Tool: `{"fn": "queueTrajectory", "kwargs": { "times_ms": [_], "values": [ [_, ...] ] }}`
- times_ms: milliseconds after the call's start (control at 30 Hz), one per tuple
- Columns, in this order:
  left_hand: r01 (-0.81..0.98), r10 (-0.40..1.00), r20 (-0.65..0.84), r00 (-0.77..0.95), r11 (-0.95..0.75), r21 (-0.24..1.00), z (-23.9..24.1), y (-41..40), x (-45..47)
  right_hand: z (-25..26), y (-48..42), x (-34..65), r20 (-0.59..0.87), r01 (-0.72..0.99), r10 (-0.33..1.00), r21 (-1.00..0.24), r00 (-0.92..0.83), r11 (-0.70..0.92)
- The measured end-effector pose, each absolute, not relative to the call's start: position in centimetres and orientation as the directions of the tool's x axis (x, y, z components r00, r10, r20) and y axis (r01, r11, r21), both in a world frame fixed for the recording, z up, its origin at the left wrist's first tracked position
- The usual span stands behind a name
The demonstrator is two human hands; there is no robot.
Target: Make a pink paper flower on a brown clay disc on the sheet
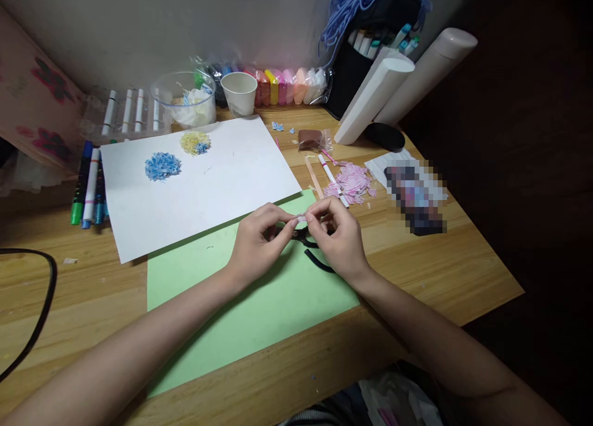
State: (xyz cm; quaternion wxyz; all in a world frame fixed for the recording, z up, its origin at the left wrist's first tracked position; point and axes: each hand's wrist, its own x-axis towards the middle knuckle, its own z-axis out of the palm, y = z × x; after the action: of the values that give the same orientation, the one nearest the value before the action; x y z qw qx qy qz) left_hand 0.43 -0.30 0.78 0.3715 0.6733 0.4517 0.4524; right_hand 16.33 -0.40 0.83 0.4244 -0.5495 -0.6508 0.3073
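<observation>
My left hand [259,239] and my right hand [337,239] meet over the green sheet [208,327]. Between them, thumbs and fingertips pinch a small pale pinkish scrap [301,217], which looks like paper; its far side is hidden by the fingers. Scissors with black handles [319,262] lie on the green sheet just beneath, partly covered by both hands. Beyond my right hand is a pile of pink paper shreds [354,180]. A white sheet [231,173] overlaps the green one and bears a blue shredded clump [162,166] and a yellow clump with some blue [195,143].
A white marker [328,170] and a flat wooden stick [314,178] lie by the pink shreds. At the back stand a clear plastic bowl [157,99], a paper cup [239,92] and bagged coloured clay [287,86]. White bottles [375,99] lean at right; a blurred-out object [414,197] lies nearby.
</observation>
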Motion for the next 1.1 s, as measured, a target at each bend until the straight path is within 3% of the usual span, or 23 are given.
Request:
{"fn": "queueTrajectory", "kwargs": {
  "times_ms": [400,533,667,767,967,1100],
  "values": [
    [0.241,0.974,0.191,0.119,-0.215,0.946,0.7,0.0,0.2,0.8,0.4,16.4,0.127,0.208,0.99,-0.972,0.054,0.113],
    [0.228,0.981,0.161,0.11,-0.183,0.956,0.9,0.0,0.2,0.8,2.1,18.3,0.205,0.428,0.971,-0.894,0.127,0.133],
    [0.211,0.981,0.156,0.115,-0.177,0.961,0.8,-0.1,0.2,0.5,4.1,20.8,0.335,0.712,0.935,-0.684,0.113,0.159],
    [0.211,0.981,0.153,0.121,-0.176,0.962,0.6,-0.1,0.2,0.4,4.7,21.4,0.339,0.758,0.936,-0.633,0.093,0.154],
    [0.221,0.983,0.124,0.138,-0.153,0.963,0.5,-0.1,0.2,1.0,3.3,19.4,0.338,0.617,0.939,-0.728,-0.056,0.299],
    [0.245,0.981,0.095,0.168,-0.135,0.96,0.6,0.0,0.1,1.2,2.3,18.4,0.239,0.464,0.965,-0.846,-0.108,0.262]
  ]
}}
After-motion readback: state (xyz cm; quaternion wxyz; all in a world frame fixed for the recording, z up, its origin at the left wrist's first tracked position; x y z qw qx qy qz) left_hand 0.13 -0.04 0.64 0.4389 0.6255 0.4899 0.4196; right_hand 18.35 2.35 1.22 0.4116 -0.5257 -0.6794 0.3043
